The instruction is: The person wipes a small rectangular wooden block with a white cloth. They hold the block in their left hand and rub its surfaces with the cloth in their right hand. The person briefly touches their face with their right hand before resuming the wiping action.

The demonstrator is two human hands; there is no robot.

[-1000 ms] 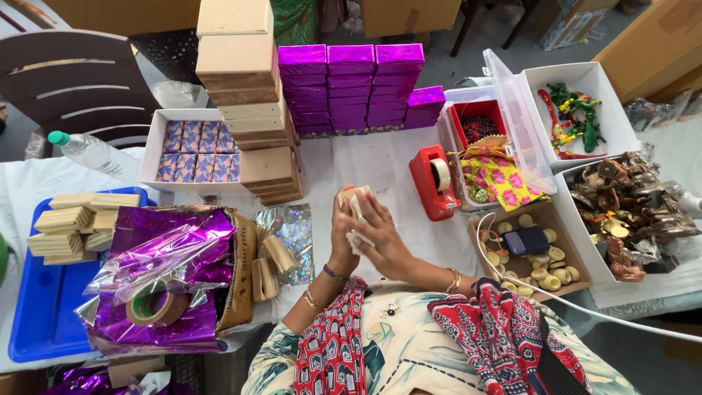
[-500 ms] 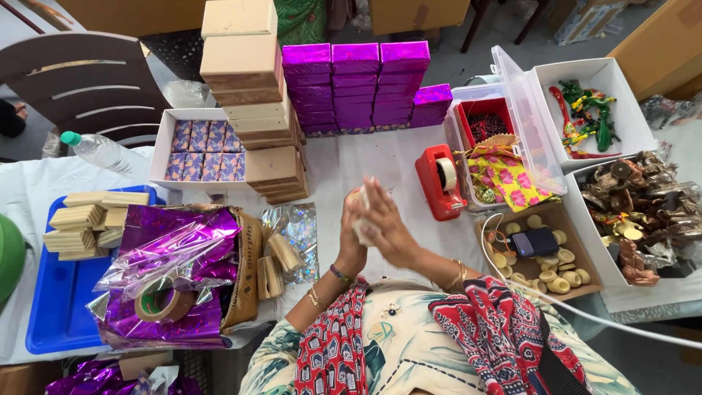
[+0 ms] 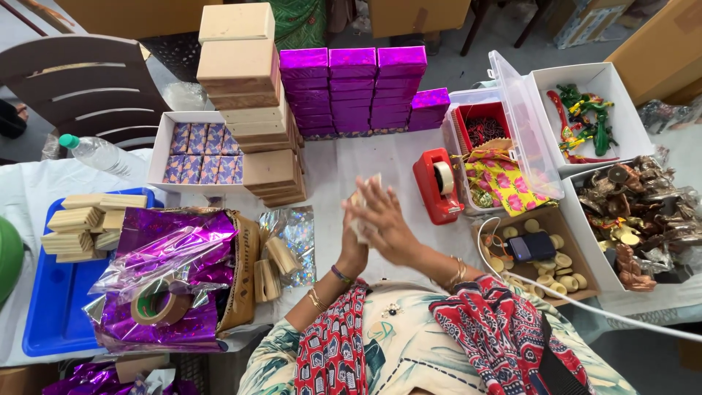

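We are looking down at a small pale block point(image 3: 360, 212) being pressed between two upright palms above the white-covered desk point(image 3: 344, 157), at the middle of the view. The right hand point(image 3: 386, 219) is lying over it from the 3 o'clock side, fingers point(image 3: 369, 192) spread and pointing toward 11 o'clock; the left hand point(image 3: 353, 245) is backing it from 9 o'clock, mostly hidden behind the right. The block is sitting against the right palm just below the fingers, its long axis seeming to run from 6 to 12 o'clock, though motion blur is keeping us from being sure. Neither hand is curling shut: both are held flat and nearly closed on the block, the right being the nearer one to the camera. Both forearms are rising from 6 o'clock, wrists bent, bangles point(image 3: 457, 272) showing on the right. At 2 o'clock of the hands a red tape dispenser point(image 3: 436, 184) is standing on the desk; at 12 o'clock a wall of purple foil boxes point(image 3: 352, 88) is stacked; at 9 o'clock holographic wrap point(image 3: 292, 238) and purple foil point(image 3: 164, 274) are lying near a tape roll point(image 3: 155, 306).
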